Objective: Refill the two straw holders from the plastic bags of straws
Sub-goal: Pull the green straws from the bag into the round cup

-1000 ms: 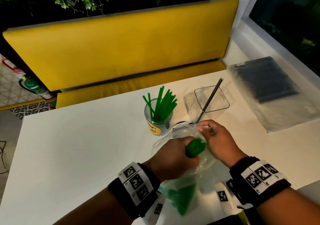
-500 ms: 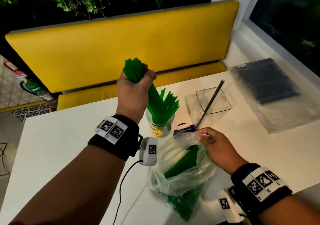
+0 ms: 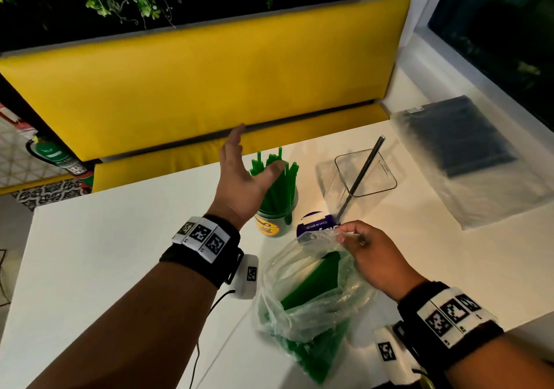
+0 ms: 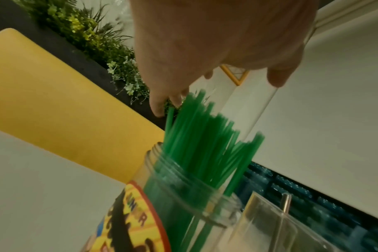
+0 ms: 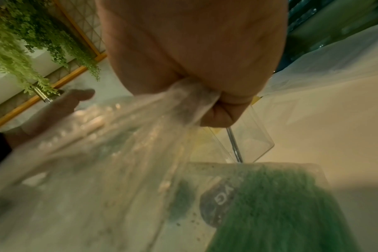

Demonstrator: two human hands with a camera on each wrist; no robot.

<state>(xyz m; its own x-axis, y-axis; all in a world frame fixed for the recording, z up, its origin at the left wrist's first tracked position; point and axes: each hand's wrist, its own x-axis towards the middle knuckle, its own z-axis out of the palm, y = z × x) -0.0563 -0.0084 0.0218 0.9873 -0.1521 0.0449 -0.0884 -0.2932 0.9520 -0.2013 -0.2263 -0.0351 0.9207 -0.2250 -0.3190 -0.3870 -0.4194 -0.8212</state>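
Note:
A clear jar (image 3: 277, 222) with a yellow label (image 4: 127, 220) stands mid-table, packed with green straws (image 3: 277, 184) (image 4: 205, 145). My left hand (image 3: 244, 175) (image 4: 216, 42) hovers just above the straw tops, fingers spread and holding nothing. A clear plastic bag (image 3: 311, 295) (image 5: 110, 153) of green straws (image 3: 311, 283) (image 5: 281, 204) lies near me. My right hand (image 3: 364, 252) (image 5: 194, 59) pinches the bag's mouth and holds it up. A square clear holder (image 3: 364, 175) (image 5: 255, 136) to the right holds one dark straw (image 3: 361, 175).
A flat clear bag of dark straws (image 3: 461, 145) lies at the table's far right by the window. A yellow bench (image 3: 209, 82) runs behind the white table (image 3: 105, 253). A purple-and-white label (image 3: 317, 225) lies between jar and bag. A cable (image 3: 198, 343) trails from my left wrist.
My left hand pulled a bundle of green straws from the bag, lifted it over the jar and let go; the straws now stand in the jar. The right hand kept its hold on the bag.

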